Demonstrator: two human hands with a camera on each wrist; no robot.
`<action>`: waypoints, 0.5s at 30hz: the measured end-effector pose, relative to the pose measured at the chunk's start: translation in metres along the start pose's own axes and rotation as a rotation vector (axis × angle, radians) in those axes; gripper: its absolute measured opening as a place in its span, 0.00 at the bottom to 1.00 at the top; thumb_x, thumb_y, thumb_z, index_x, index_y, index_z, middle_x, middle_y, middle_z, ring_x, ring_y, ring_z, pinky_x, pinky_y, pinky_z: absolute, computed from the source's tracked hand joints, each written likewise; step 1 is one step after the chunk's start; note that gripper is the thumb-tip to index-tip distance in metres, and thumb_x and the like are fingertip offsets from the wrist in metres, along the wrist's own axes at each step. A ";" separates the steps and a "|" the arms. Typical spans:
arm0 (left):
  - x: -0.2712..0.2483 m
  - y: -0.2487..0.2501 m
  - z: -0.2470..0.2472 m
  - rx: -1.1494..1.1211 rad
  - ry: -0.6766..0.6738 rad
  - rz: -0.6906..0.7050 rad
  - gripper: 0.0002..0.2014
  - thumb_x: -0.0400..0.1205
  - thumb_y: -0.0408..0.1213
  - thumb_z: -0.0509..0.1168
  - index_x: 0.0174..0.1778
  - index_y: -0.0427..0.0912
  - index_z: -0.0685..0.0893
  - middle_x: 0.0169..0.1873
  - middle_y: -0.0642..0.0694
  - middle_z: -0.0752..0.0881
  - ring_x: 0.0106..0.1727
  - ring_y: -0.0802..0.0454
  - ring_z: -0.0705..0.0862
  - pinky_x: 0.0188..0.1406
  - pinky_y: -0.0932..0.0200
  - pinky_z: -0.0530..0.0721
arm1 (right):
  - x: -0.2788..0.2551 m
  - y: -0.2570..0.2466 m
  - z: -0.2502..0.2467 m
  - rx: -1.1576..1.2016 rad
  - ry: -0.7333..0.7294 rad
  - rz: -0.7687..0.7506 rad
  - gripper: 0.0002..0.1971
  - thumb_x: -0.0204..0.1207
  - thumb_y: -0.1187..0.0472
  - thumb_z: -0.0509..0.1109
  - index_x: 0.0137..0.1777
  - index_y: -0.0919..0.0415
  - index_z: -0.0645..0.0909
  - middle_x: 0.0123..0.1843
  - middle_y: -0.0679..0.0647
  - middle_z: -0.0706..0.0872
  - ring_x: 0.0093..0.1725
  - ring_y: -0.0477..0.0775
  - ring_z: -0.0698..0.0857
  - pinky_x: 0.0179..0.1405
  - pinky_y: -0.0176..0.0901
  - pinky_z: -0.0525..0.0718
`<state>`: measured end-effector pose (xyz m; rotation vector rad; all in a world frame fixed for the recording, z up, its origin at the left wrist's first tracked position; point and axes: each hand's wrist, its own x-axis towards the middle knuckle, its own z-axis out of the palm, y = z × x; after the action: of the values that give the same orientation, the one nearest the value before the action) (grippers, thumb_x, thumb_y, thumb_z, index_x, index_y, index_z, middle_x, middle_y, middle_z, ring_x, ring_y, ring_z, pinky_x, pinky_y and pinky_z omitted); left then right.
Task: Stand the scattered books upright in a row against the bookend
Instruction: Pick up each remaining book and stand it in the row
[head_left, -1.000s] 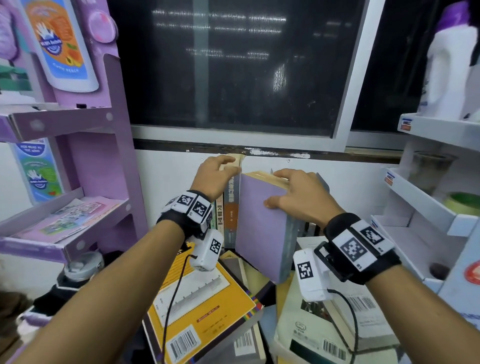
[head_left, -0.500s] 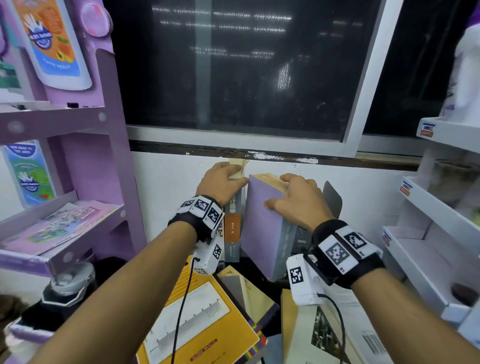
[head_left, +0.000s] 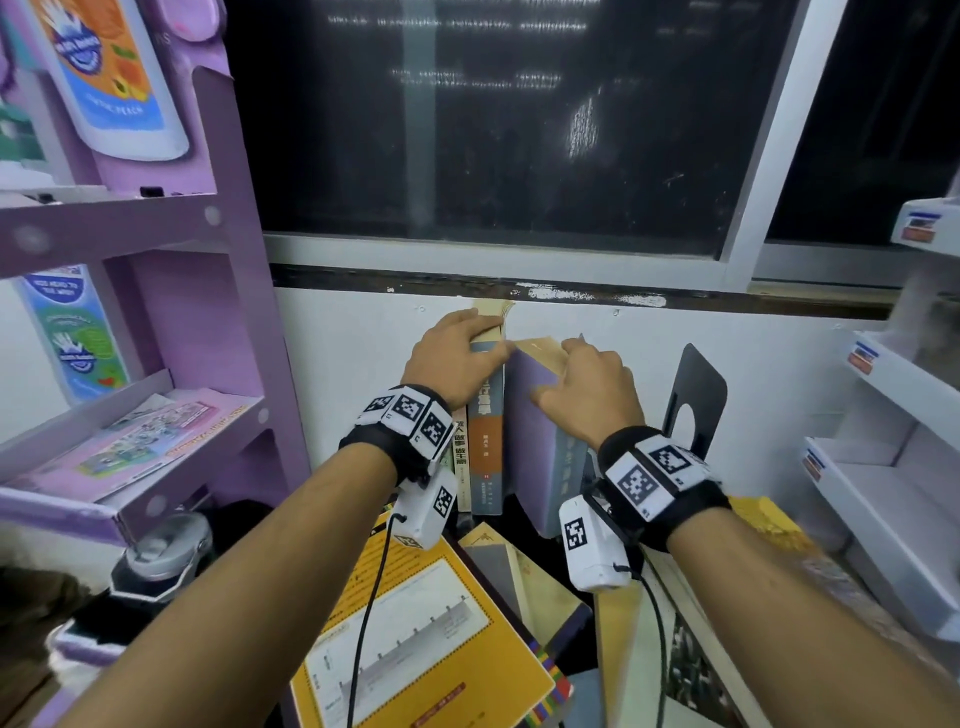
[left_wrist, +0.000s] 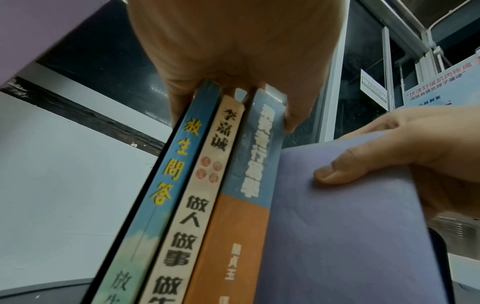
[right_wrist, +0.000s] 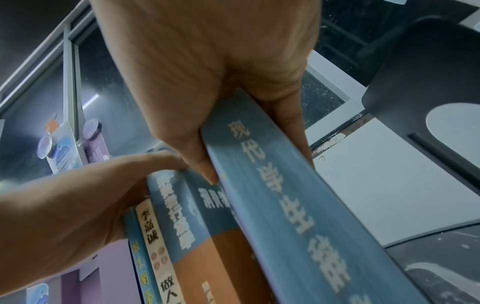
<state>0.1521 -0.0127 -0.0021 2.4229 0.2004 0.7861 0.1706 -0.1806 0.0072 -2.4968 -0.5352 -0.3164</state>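
Three upright books (head_left: 485, 441) stand against the white wall; in the left wrist view their spines are blue (left_wrist: 179, 164), cream (left_wrist: 207, 185) and blue over orange (left_wrist: 249, 185). My left hand (head_left: 457, 356) grips their tops, fingers curled over them. My right hand (head_left: 584, 387) grips the top of a thick purple book (head_left: 530, 441) with a blue spine (right_wrist: 298, 205), thumb on its cover. This book stands almost upright, its top against the row's right side. The black bookend (head_left: 696, 400) stands to its right, a gap between them.
Several books lie scattered in front, among them a yellow one (head_left: 426, 623) and a pale one (head_left: 618, 649). A purple shelf unit (head_left: 208, 364) stands on the left and white shelves (head_left: 893, 467) on the right. A dark window is above the wall.
My right hand has brought the purple book left and more upright, up against the row. My left hand still holds the row's tops. The bookend has come into view.
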 end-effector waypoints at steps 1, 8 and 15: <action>0.000 -0.001 0.000 0.002 -0.002 0.008 0.30 0.73 0.67 0.57 0.68 0.60 0.80 0.73 0.51 0.78 0.74 0.51 0.73 0.74 0.47 0.72 | 0.002 -0.001 0.003 -0.004 0.004 0.000 0.20 0.69 0.56 0.70 0.60 0.61 0.77 0.57 0.63 0.83 0.57 0.69 0.80 0.52 0.51 0.81; -0.002 0.000 -0.001 0.030 -0.018 0.027 0.25 0.81 0.61 0.59 0.73 0.58 0.77 0.78 0.49 0.72 0.78 0.49 0.69 0.76 0.49 0.65 | 0.008 -0.003 0.023 0.003 0.036 0.003 0.19 0.73 0.55 0.71 0.61 0.62 0.76 0.57 0.64 0.84 0.57 0.69 0.81 0.50 0.50 0.79; -0.001 -0.003 0.001 0.046 -0.013 0.040 0.27 0.80 0.64 0.56 0.73 0.59 0.77 0.78 0.49 0.72 0.78 0.49 0.69 0.75 0.47 0.66 | 0.009 -0.008 0.031 0.020 0.051 0.008 0.21 0.74 0.53 0.71 0.64 0.62 0.76 0.59 0.64 0.84 0.60 0.69 0.81 0.53 0.51 0.81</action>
<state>0.1519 -0.0110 -0.0051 2.4815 0.1668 0.7908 0.1783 -0.1543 -0.0114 -2.4642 -0.5055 -0.3692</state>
